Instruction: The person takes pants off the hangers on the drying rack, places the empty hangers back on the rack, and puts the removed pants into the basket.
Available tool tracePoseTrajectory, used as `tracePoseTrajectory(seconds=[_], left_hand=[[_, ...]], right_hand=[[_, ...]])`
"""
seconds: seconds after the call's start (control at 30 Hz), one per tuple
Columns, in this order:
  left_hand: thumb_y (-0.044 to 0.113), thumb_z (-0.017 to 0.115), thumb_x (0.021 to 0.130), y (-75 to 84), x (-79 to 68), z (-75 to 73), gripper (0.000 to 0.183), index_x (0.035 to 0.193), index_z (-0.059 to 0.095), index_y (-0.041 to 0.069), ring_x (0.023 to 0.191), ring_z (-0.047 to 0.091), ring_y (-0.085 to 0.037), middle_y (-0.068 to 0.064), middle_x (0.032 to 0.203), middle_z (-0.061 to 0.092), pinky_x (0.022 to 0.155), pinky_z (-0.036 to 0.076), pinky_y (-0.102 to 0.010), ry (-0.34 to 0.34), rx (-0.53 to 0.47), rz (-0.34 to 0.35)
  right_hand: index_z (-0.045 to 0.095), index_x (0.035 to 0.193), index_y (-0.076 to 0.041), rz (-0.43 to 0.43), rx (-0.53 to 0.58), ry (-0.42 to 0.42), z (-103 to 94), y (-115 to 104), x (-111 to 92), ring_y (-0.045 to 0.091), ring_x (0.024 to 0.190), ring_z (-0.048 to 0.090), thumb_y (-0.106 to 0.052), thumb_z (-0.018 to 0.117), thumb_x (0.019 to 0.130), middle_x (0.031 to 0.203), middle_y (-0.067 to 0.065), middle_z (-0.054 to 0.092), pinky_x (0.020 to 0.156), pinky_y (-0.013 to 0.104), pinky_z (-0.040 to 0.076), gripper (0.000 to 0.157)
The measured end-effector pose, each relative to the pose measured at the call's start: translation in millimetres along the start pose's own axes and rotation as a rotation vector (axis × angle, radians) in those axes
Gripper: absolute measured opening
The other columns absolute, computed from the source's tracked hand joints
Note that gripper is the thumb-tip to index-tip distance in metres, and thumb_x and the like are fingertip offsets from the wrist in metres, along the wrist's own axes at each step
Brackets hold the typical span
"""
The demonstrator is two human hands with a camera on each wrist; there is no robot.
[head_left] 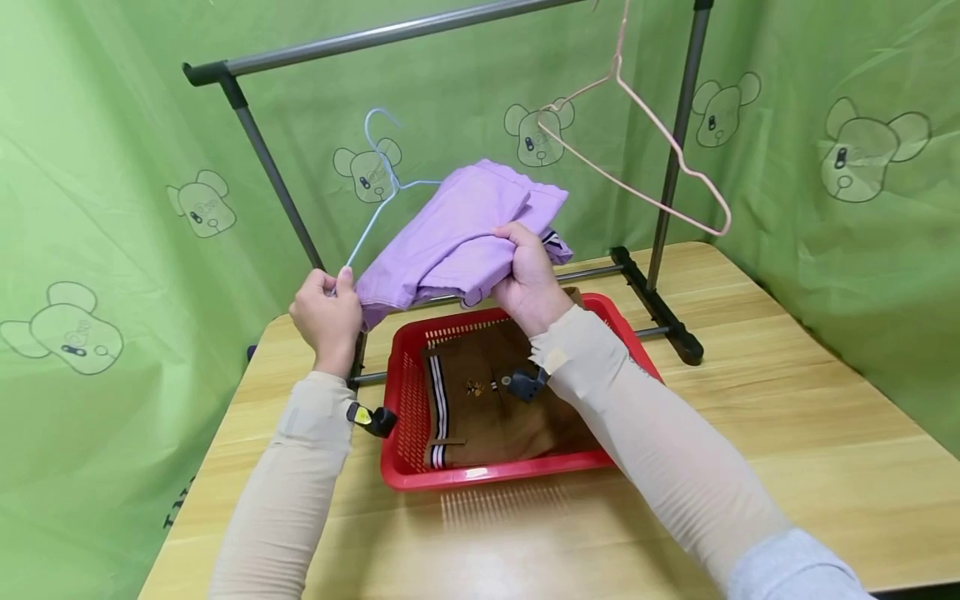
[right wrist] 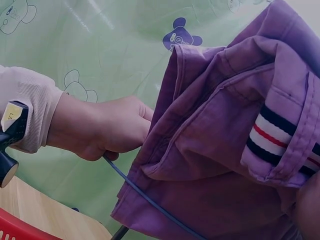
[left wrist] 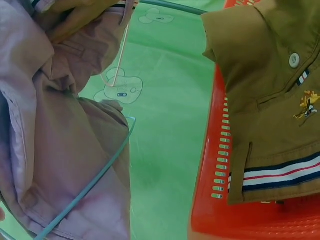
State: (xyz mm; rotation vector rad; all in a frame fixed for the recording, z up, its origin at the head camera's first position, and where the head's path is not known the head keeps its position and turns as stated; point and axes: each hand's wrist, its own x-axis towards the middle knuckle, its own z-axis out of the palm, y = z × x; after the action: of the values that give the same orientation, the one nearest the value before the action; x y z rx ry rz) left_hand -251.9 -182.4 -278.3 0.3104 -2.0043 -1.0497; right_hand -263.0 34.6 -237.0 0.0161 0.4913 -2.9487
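Note:
Purple pants (head_left: 457, 233) hang folded over a light-blue wire hanger (head_left: 375, 218), above the basket. My left hand (head_left: 327, 315) holds the hanger's left corner, thumb on the wire, right at the edge of the pants. With my right hand (head_left: 528, 279) I grip the right part of the pants, thumb on top and the other fingers hidden beneath the cloth. The hanger's hook points up and hangs on nothing. In the right wrist view a striped waistband (right wrist: 272, 137) with a belt loop shows, and the hanger's lower bar (right wrist: 150, 200) crosses the pants.
A red basket (head_left: 480, 477) on the wooden table (head_left: 810, 433) holds brown pants (head_left: 480, 417) with a striped waistband. Behind it stands a metal garment rack (head_left: 390, 35), with a pink hanger (head_left: 660, 125) at its right. Green curtains (head_left: 97, 167) surround the table.

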Motion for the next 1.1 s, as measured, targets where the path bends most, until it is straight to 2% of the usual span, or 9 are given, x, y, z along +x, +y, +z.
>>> tracePoseTrajectory(seconds=[0.33,0.67,0.83,1.1], left_hand=[[0.026,0.065,0.083,-6.5,3.8,1.4,0.026,0.072,0.056,0.005,0.071,0.052,-0.028,-0.012,0.073,0.062,0.069,0.039,-0.038,-0.028,0.020,-0.044],[0.026,0.064,0.084,-13.3,5.7,0.4,0.026,0.072,0.055,0.005,0.072,0.052,-0.029,-0.012,0.073,0.061,0.070,0.039,-0.038,-0.024,0.040,-0.065],[0.026,0.063,0.085,-16.9,7.3,0.0,0.025,0.075,0.056,0.005,0.073,0.051,-0.029,-0.012,0.075,0.061,0.071,0.038,-0.038,-0.034,0.043,-0.096],[0.027,0.061,0.086,-19.3,10.2,-1.8,0.024,0.077,0.057,0.005,0.072,0.049,-0.025,-0.011,0.076,0.061,0.071,0.036,-0.035,-0.031,0.032,-0.127]], right_hand=[[0.036,0.116,-0.008,0.006,0.003,-0.002,0.7,-4,-3,0.021,0.099,0.049,0.001,0.035,0.087,0.111,0.007,0.045,0.090,0.029,0.042,0.030],[0.036,0.112,-0.007,0.018,0.008,-0.026,3.3,-10,-7,0.020,0.092,0.050,-0.001,0.034,0.088,0.104,0.007,0.046,0.078,0.028,0.046,0.025],[0.036,0.108,-0.006,0.022,0.023,-0.039,3.1,-14,-9,0.021,0.088,0.051,-0.001,0.035,0.088,0.100,0.007,0.046,0.073,0.028,0.047,0.021],[0.036,0.111,-0.007,0.025,0.042,-0.039,4.4,-16,-13,0.020,0.091,0.049,0.001,0.034,0.087,0.103,0.007,0.045,0.076,0.028,0.046,0.026]])
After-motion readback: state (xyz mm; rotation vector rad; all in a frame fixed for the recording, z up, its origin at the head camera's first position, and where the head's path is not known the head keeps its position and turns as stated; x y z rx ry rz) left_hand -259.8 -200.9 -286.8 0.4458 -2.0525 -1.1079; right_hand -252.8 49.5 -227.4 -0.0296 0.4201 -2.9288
